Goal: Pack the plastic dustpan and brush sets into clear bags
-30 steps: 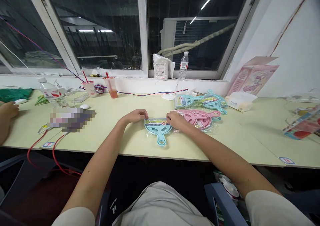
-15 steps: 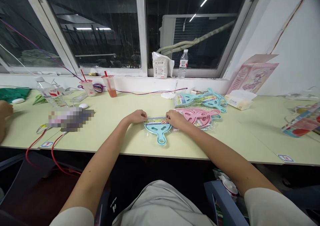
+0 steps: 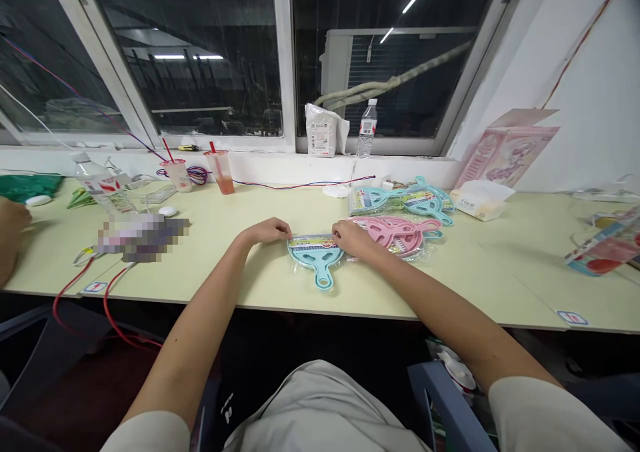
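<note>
A light-blue fan-shaped plastic item [image 3: 317, 259] in a clear wrapper lies on the table, its ringed handle toward me. My left hand [image 3: 270, 231] pinches the wrapper's upper left corner. At the upper right corner, my right hand [image 3: 350, 237] has its fingers closed on the same wrapper. Just right of it lie wrapped pink items [image 3: 400, 231] of similar shape, partly overlapping. Behind these are more wrapped blue ones [image 3: 425, 200].
Two drink cups [image 3: 220, 172] and a bottle [image 3: 105, 185] stand at the back left. A tissue pack [image 3: 483, 200] and pink box [image 3: 507, 152] are at the back right. Another person's hand [image 3: 13, 235] shows at the far left edge.
My left hand and forearm have shifted slightly left and up. The other person's hand at the far left reaches a little further into view. The blue item stays in place.
</note>
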The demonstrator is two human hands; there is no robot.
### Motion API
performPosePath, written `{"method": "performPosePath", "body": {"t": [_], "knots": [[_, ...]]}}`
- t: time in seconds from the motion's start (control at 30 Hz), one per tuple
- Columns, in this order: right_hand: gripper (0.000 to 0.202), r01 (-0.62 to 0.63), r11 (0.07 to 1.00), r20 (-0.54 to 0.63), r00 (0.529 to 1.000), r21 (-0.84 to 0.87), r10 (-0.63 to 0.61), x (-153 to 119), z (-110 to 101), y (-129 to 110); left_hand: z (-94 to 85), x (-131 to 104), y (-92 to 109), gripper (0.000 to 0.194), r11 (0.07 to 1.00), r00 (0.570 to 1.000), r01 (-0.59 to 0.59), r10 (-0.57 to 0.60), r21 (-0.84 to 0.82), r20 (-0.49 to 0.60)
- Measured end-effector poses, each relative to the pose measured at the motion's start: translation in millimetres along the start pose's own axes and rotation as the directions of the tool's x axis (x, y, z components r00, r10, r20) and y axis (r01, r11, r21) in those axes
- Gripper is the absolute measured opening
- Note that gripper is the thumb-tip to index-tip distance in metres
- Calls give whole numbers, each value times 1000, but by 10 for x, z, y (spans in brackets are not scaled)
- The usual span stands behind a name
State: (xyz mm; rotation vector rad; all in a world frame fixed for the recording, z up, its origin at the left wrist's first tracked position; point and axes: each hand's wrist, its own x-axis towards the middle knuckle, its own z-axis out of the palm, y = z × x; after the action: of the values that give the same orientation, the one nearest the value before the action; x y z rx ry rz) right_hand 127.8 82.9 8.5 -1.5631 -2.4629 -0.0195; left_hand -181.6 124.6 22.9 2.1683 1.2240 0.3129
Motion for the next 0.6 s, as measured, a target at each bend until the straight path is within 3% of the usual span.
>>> {"method": "performPosePath", "body": {"t": [0.17, 0.6], "knots": [[22, -4, 1000, 18, 1000, -12, 4, 2, -2, -6, 8, 5, 5, 29, 999, 998, -40, 39, 8, 57], [25, -27, 999, 16, 999, -19, 27, 7, 10, -27, 21, -26, 92, 28, 998, 996, 1, 4, -65, 90]]}}
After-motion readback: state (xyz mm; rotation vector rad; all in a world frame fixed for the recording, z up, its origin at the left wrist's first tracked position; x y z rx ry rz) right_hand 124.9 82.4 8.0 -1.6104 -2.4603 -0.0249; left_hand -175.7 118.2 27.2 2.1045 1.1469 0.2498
